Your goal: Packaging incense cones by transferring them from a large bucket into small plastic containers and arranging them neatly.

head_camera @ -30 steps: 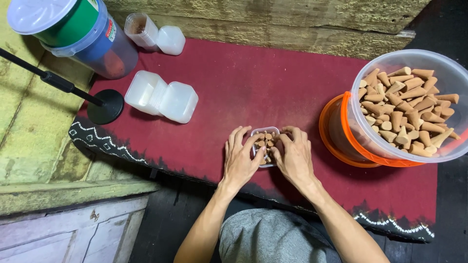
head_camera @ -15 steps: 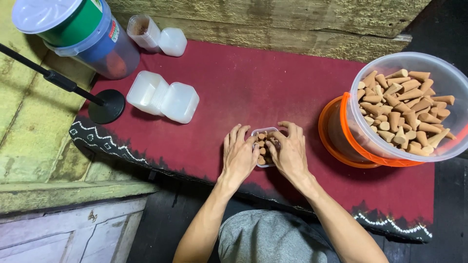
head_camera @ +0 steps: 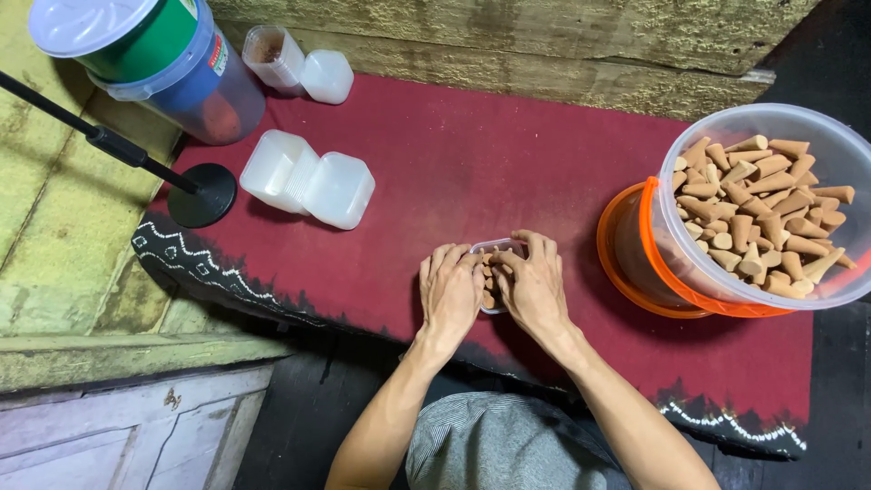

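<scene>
Both my hands are down on the red cloth (head_camera: 472, 172), near edge, about mid-scene. My left hand (head_camera: 451, 292) lies palm down, fingers together and pointing far, fingertips resting on the left rim of a small clear box (head_camera: 491, 248) packed with tan cones. My right hand (head_camera: 533, 286) mirrors it, palm down, angled a bit to the left, fingers curled over the box's right and far rim. The two hands are pressed in against the box from either side, thumbs close together over its middle, so most of the box is hidden; only the far-left corner and some cones (head_camera: 488, 272) show between the hands. Can't tell if any single cone is pinched. Forearms run back toward me and spread apart, elbows out of view, over my grey striped lap (head_camera: 494, 449).

Right of the hands, close by: clear tub (head_camera: 821, 136) heaped with the same cones, sitting in an orange bucket (head_camera: 635, 263). Far left on the cloth: two empty white boxes (head_camera: 308, 179) side by side. Left of those, a black stand base (head_camera: 201, 194) with its rod running up-left. Far-left corner: big blue-green lidded container (head_camera: 154, 54), two more small boxes (head_camera: 299, 63) beside it.
</scene>
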